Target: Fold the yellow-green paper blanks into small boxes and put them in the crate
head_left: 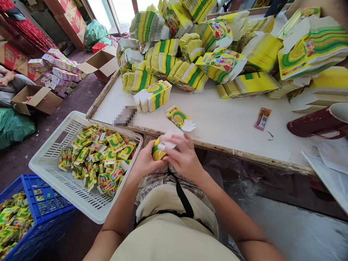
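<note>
In front of my lap, at the table's front edge, I hold a small yellow carton (158, 150) with a spiral print and raised white flaps. My left hand (145, 161) is closed around its left side. The fingers of my right hand (187, 157), a little blurred, are bent over the white flaps and the right side. What lies inside the carton is hidden. Just beyond my hands, a flat yellow carton (179, 117) with an open white end lies on the table. Behind it rests a short stack of folded cartons (154, 96).
A white basket (40, 159) of small cartons stands at my left, above a blue crate (45, 208). Bundled flat cartons (163, 54) are heaped along the table's back. To the right are a small pink packet (262, 119) and a dark red mug (312, 123). A person (8, 83) sits far left.
</note>
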The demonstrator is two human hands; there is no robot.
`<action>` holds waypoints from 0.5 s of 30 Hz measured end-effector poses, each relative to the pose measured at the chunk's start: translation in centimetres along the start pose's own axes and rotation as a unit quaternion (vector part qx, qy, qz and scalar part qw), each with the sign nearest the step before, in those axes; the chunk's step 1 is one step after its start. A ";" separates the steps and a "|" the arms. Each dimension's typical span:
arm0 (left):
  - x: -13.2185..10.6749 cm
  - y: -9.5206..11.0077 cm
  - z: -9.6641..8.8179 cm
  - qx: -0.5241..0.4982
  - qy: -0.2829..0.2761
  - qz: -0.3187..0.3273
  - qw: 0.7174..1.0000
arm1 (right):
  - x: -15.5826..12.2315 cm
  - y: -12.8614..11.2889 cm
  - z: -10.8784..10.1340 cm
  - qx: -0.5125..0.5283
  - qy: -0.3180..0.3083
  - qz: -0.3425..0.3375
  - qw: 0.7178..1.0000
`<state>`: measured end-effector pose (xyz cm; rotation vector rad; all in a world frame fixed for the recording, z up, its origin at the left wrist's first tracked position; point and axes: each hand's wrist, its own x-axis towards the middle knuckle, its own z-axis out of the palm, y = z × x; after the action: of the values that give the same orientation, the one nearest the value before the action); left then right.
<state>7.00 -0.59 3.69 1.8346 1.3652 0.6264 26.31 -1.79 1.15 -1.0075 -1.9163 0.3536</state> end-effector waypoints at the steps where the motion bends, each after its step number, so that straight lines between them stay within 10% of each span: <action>1: 0.0 0.0 0.7 0.009 0.022 -0.002 1.000 | -0.1 0.0 0.1 0.039 0.031 0.058 0.997; 4: -0.1 -0.2 2.1 0.038 0.064 0.030 0.997 | -0.5 0.3 0.7 0.234 0.078 0.232 0.941; 9: -0.2 -1.1 3.1 0.067 0.051 0.147 0.985 | -0.6 0.8 1.9 0.534 -0.118 0.333 0.768; 15: -0.6 -2.0 3.9 0.057 0.100 0.218 0.969 | -0.1 1.4 2.1 0.534 -0.132 0.340 0.763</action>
<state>8.57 -1.96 -0.19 2.2383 1.1419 0.9988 25.26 -0.70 -0.92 -0.7880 -1.0995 1.8435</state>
